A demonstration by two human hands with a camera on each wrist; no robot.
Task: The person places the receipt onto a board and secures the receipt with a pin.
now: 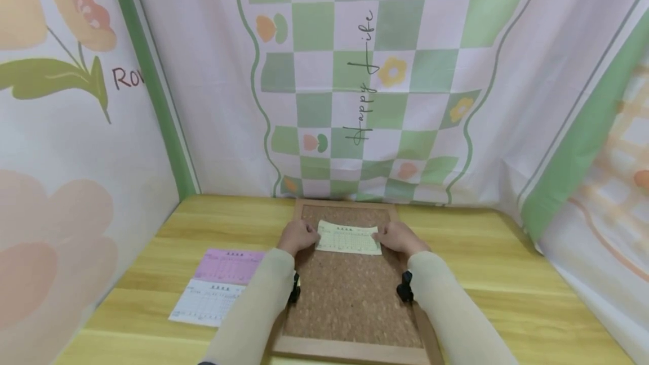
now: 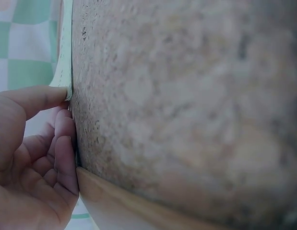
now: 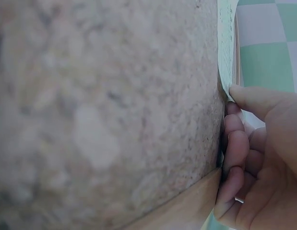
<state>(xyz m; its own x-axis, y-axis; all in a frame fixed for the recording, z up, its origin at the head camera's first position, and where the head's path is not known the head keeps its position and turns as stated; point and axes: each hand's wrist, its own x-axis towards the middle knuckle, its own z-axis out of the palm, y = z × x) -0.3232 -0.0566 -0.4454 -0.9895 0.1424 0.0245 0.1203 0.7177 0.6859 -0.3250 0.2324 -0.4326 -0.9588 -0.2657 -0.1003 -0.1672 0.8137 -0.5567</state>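
Far left on the pale wood table we see two flat printed slips, a pink slip w/ a white slip just below it. Next, our left hand pinches the left edge of the thin yellow-green slip, thumb on top, fingers curled vs the grainy cork board. The slip lies across the board's upper part, btwn both hands. Our right hand pinches its right edge the same way
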